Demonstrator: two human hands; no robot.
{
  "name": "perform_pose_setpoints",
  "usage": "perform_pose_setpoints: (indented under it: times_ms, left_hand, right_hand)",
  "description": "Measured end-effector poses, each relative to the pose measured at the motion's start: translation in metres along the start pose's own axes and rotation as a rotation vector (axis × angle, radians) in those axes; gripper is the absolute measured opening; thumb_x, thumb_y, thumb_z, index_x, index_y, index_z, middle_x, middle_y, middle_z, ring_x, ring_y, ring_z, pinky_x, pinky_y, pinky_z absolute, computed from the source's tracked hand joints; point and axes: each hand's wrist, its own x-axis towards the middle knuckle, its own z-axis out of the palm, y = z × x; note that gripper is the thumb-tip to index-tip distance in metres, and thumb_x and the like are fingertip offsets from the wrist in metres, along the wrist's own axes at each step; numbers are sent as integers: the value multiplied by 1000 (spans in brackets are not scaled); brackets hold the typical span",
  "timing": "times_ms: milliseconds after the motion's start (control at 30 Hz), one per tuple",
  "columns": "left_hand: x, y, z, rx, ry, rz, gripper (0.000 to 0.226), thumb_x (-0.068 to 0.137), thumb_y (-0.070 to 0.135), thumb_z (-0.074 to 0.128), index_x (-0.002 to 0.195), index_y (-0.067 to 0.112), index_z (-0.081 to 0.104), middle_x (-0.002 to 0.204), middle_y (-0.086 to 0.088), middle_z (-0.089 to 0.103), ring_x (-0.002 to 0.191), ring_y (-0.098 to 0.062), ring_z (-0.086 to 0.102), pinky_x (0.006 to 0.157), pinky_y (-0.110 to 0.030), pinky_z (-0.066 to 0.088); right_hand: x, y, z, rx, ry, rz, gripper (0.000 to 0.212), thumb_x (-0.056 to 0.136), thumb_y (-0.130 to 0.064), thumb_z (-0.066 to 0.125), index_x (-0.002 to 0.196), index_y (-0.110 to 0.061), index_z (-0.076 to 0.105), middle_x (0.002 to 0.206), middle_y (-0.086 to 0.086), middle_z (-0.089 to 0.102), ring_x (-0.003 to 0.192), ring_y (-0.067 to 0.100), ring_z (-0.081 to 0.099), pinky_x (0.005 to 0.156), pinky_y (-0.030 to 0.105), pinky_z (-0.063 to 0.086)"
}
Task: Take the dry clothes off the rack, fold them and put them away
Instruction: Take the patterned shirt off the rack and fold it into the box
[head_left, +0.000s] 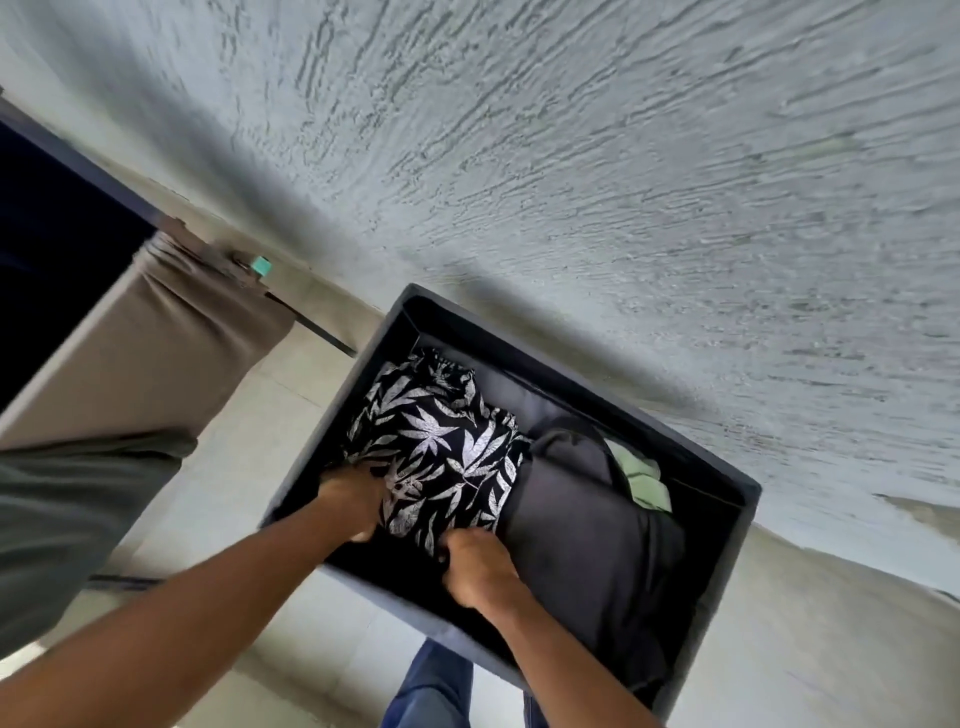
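Observation:
A dark fabric storage box (582, 384) stands on the floor against the wall. Inside it lies a folded black garment with a white leaf print (441, 441), at the left half of the box. My left hand (353, 499) grips its near left edge, fingers tucked under the cloth. My right hand (480, 566) holds its near right corner, fingers curled into the fabric. Beside it to the right lie a folded dark grey garment (582, 530) and a pale green garment (644, 478) at the far side.
A rough plastered wall (571, 156) rises right behind the box. On the left, a beige cloth (156, 343) hangs over a rack with a teal clip (260, 266), and a grey-green cloth (67, 519) hangs nearer. My jeans-clad leg (436, 691) is at the bottom.

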Motion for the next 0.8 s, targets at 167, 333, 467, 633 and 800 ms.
perform_pose_setpoints:
  times_ms: [167, 333, 467, 633, 800]
  left_hand:
    - [3, 2, -22, -228, 230, -104, 83, 81, 31, 76, 147, 25, 26, 148, -11, 29, 133, -32, 39, 98, -44, 50]
    - [32, 8, -13, -317, 323, -102, 131, 74, 11, 82, 152, 43, -18, 158, -7, -32, 148, -34, 7, 105, -56, 42]
    - [45, 16, -11, -297, 324, -94, 131, 75, 3, 76, 149, 42, -24, 159, -9, -27, 147, -36, 8, 103, -61, 43]
    - [39, 4, -4, -441, 264, -21, 119, 80, 18, 77, 154, 40, -14, 163, -2, -24, 151, -33, 3, 114, -58, 29]
    - [-13, -16, -6, -1230, 285, 142, 43, 95, 17, 64, 136, 9, 55, 106, -13, 71, 94, -22, 64, 83, -32, 50]
  right_hand:
    - [11, -11, -25, 91, 239, -110, 58, 84, -4, 61, 139, -21, 55, 143, 9, 52, 133, 27, 48, 115, 35, 38]
    - [45, -9, -26, 22, 288, -57, 113, 75, 10, 62, 157, -41, 4, 166, -5, -20, 153, 28, -18, 123, 45, 15]
    - [54, -2, -23, -33, 178, -9, 122, 72, 12, 54, 153, -49, -14, 158, -12, -39, 148, 28, -30, 124, 50, 12]
    - [45, 1, -28, 69, 137, -20, 97, 86, -8, 65, 158, -41, 8, 167, -4, -17, 154, 23, -8, 124, 42, 13]
    - [6, 2, -62, 503, 216, -49, 27, 93, -28, 64, 119, -27, 69, 85, -10, 70, 64, 4, 63, 65, 26, 53]
